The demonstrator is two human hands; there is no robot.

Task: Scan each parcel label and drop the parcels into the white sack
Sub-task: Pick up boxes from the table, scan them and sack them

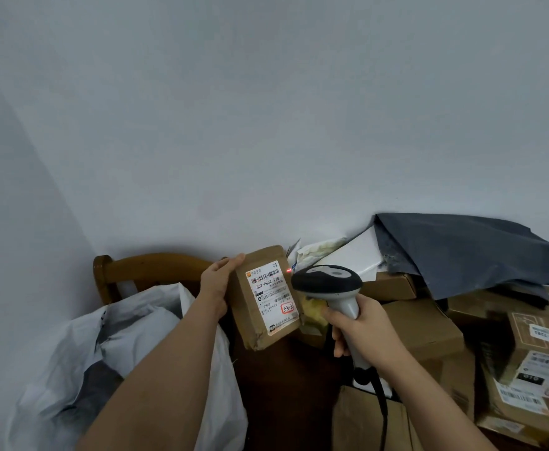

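Gripping a small cardboard parcel (263,299) by its far edge, the left hand (216,284) holds it upright in the air, fingers curled behind the box and thumb along its top corner, so the white shipping label (271,296) faces the camera. The right hand (362,330) has its fingers wrapped round the grey handle of a barcode scanner (328,284), whose dark head sits just beside the parcel's right edge; a red dot (288,271) glows at the label's upper right corner. Below the left forearm, the white sack (81,346) stands open, propped against a wooden chair (143,266). To the right, a pile of cardboard boxes (429,336) carries more labels, with a dark grey poly mailer (468,252) lying across the top of the pile against the wall.
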